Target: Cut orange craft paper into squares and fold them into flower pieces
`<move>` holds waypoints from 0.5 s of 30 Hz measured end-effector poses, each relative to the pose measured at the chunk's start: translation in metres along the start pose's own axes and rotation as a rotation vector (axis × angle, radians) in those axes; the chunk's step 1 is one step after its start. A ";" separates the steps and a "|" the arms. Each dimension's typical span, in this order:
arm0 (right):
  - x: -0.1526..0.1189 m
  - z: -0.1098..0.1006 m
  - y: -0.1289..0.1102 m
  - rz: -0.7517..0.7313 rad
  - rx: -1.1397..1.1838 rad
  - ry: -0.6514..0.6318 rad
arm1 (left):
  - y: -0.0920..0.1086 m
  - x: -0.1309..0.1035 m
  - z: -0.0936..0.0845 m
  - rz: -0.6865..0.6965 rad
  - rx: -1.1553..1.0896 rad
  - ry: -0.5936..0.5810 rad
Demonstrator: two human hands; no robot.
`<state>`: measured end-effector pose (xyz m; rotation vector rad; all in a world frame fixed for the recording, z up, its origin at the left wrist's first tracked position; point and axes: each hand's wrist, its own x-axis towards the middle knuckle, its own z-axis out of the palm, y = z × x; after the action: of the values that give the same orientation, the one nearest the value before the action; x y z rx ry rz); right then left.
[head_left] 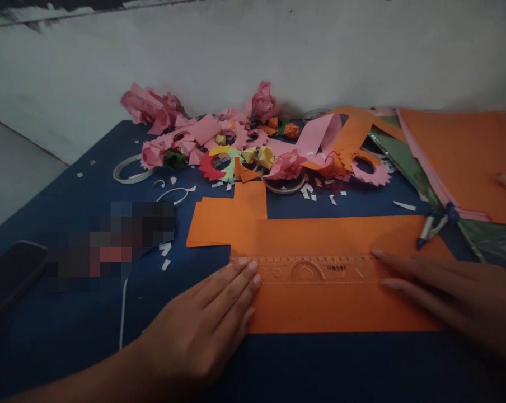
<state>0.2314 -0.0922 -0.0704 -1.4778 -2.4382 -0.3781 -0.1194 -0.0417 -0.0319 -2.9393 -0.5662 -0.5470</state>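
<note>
A clear plastic ruler (309, 271) lies lengthwise across an orange sheet of paper (320, 310). A protractor shape is marked in its middle. My left hand (206, 313) rests with straight fingers on the ruler's left end and the sheet's left edge. At the other end, my right hand (450, 291) has its fingers stretched out, the tips touching the ruler. Neither hand is curled round anything. Smaller orange paper pieces (213, 221) lie at the sheet's upper left, next to it. A blue-and-white pen (426, 230) sits near the sheet's upper right.
Crumpled pink paper (152, 106) and cut paper rings (221, 165) are piled along the wall (253, 50). Tape rolls (132, 169) stand among them. Orange and pink sheets (467, 162) are stacked at right. A dark phone (13, 274) and a blurred-out object (110, 240) are at left.
</note>
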 end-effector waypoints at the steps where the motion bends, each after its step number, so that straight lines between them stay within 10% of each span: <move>1: 0.000 0.000 0.000 -0.002 0.004 -0.003 | 0.000 0.000 0.000 0.001 0.008 -0.001; 15: 0.000 -0.003 -0.001 0.037 0.036 0.004 | 0.000 0.000 0.000 0.004 0.005 0.009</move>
<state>0.2308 -0.0936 -0.0682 -1.5031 -2.3981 -0.3275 -0.1193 -0.0417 -0.0317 -2.9314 -0.5591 -0.5580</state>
